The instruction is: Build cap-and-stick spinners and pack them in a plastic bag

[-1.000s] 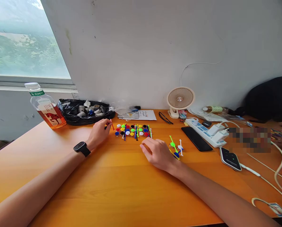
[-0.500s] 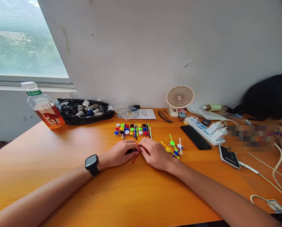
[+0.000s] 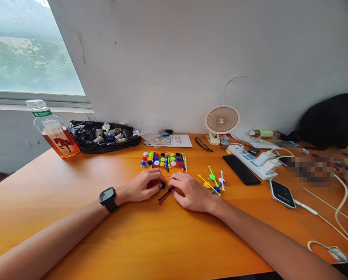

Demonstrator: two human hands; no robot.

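Observation:
A small round black base is pinched between the thumb and fingers of my left hand. Just to its right, my right hand is closed on a black arrow and a red arrow; their ends stick out toward the lower left. The two hands are slightly apart, low over the table. Right of my right hand lie several arrow spinners, among them a yellow spinner, a green spinner and a white spinner. Beyond my hands sit groups of coloured round bases with loose arrows between them.
At the left stands a drink bottle, beside a black plastic bag of grey and white pieces. A fan is at the back. On the right are a black phone, a power strip, a charging device and cables.
My hands have moved apart, the left one slightly leftward. The black base now shows at my left fingertips, and a black arrow shows beside the red one in my right hand.

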